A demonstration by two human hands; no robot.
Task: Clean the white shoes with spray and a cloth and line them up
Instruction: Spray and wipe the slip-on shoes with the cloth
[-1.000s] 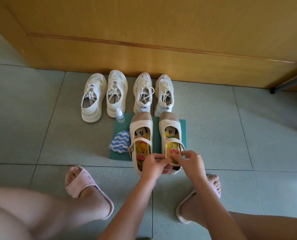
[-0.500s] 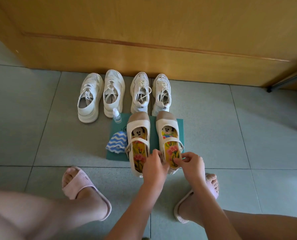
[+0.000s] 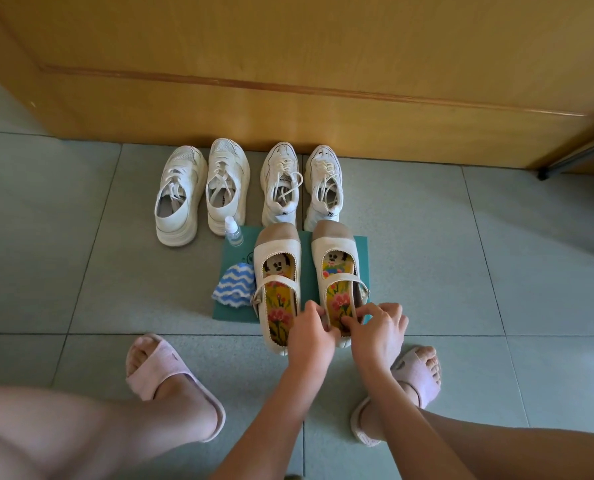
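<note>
Two cream strap shoes with flowered insoles stand side by side on a green mat (image 3: pixel 361 243). My left hand (image 3: pixel 311 336) pinches the heel edge of the right strap shoe (image 3: pixel 337 268), and my right hand (image 3: pixel 378 327) pinches its other heel edge. The left strap shoe (image 3: pixel 277 271) stands untouched beside it. A small clear spray bottle (image 3: pixel 233 232) stands at the mat's far left corner. A blue-and-white wavy cloth (image 3: pixel 235 285) lies on the mat's left edge. Two pairs of white sneakers (image 3: pixel 202 192) (image 3: pixel 302 185) line up against the wooden door.
A wooden door (image 3: pixel 306 64) closes off the far side. Grey floor tiles (image 3: pixel 461 271) stretch to the right and left. My feet in pink slippers (image 3: pixel 160 368) (image 3: pixel 415 375) rest on the floor on either side of my arms.
Both hands stay at the heel of the right strap shoe, their fingers shifting slightly along its edges. The shoes have not visibly moved.
</note>
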